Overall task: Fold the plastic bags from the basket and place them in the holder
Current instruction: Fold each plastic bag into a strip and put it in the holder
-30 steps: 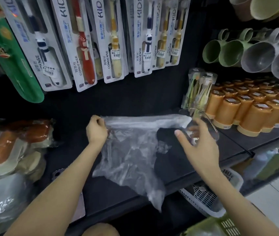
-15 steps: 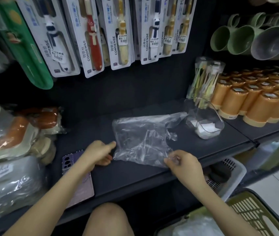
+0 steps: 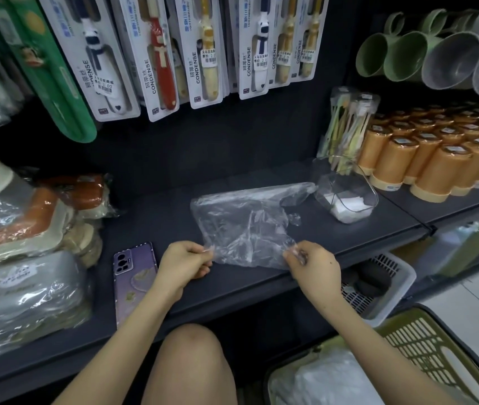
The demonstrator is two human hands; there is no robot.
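Head view shows the dark shelf (image 3: 174,223) with a clear plastic bag (image 3: 241,226) lying flat on it, straight ahead of both hands; its near edge runs left to right between them, and its far end tapers rightward, touching the clear holder (image 3: 346,191). The left hand (image 3: 182,264) pinches the near left corner; the right hand (image 3: 314,267) pinches the near right corner; the fold likely goes away from the body, and the right hand is nearer the holder.

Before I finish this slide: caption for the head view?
The left hand and right hand pinch near corners of the plastic bag on a shelf.
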